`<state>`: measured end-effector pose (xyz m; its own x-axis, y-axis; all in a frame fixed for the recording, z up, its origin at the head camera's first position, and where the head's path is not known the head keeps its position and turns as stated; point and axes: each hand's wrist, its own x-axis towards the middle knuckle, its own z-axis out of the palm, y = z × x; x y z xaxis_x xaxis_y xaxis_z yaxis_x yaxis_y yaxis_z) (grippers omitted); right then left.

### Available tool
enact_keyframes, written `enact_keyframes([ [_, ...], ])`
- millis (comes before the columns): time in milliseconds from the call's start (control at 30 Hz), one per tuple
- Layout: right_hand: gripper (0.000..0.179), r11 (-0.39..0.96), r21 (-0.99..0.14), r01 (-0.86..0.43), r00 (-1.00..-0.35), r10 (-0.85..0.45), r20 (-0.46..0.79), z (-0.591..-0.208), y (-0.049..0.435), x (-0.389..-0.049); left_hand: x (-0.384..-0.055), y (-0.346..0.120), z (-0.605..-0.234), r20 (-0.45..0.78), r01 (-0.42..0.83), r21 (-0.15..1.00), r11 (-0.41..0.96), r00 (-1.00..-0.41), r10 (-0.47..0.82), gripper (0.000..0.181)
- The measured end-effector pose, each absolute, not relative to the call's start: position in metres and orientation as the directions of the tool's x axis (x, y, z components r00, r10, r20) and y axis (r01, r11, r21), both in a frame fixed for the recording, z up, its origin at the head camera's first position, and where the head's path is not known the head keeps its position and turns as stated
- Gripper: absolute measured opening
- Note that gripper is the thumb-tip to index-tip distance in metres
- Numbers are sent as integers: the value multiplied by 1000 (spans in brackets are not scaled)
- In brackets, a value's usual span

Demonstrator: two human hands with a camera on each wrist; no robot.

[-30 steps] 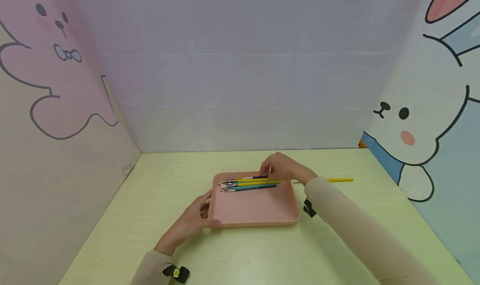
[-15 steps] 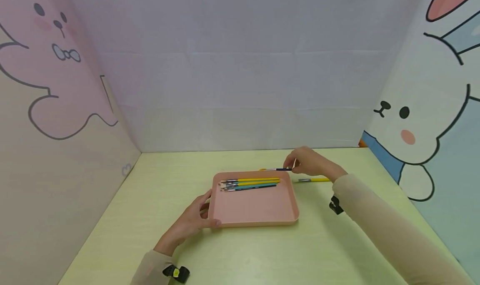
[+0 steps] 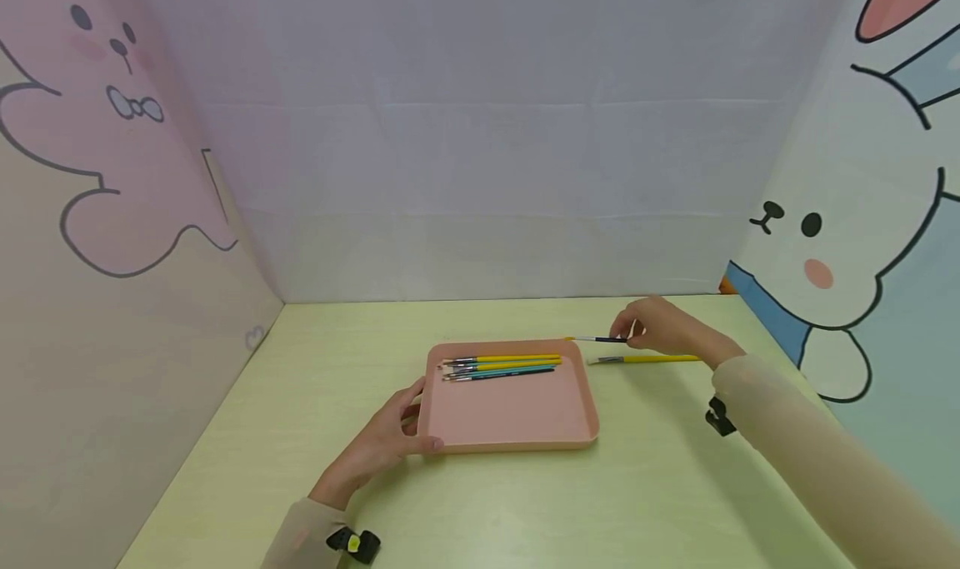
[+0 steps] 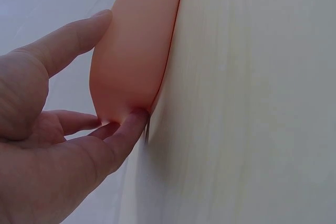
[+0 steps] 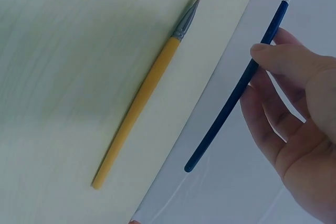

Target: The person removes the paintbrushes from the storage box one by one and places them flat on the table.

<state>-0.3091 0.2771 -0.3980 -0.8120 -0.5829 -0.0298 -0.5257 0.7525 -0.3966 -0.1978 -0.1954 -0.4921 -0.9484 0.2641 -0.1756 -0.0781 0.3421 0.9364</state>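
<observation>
My left hand (image 3: 381, 442) holds the pink tray (image 3: 517, 423) at its front left corner, thumb at the front and fingers along the side. In the left wrist view its fingertips press the tray's wall (image 4: 134, 51). Beyond the tray's back right corner, my right hand (image 3: 663, 329) pinches a slim dark blue paintbrush (image 5: 231, 100) between thumb and fingers. This brush has a silver ferrule and orange bristles, which point left toward the tray in the head view. Several paintbrushes (image 3: 517, 358), yellow, teal and dark, lie side by side along the tray's back part.
A thicker yellow paintbrush (image 5: 139, 100) lies on the pale table (image 3: 525, 511) right of the tray, below my right hand. A plain pale wall (image 3: 480, 177) rises behind the table. Side panels with cartoon animals stand left and right.
My right hand has lifted the dark blue paintbrush out of the tray and carried it right, past the tray's back right corner. The left hand and tray stay put.
</observation>
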Motion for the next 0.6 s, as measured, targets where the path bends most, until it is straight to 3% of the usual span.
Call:
enact_keyframes([
  [600, 23, 745, -380, -548, -807, -590, 8, -415, 319, -302, -199, -196, -492, -181, -82, 934, 348, -948, 261, 111],
])
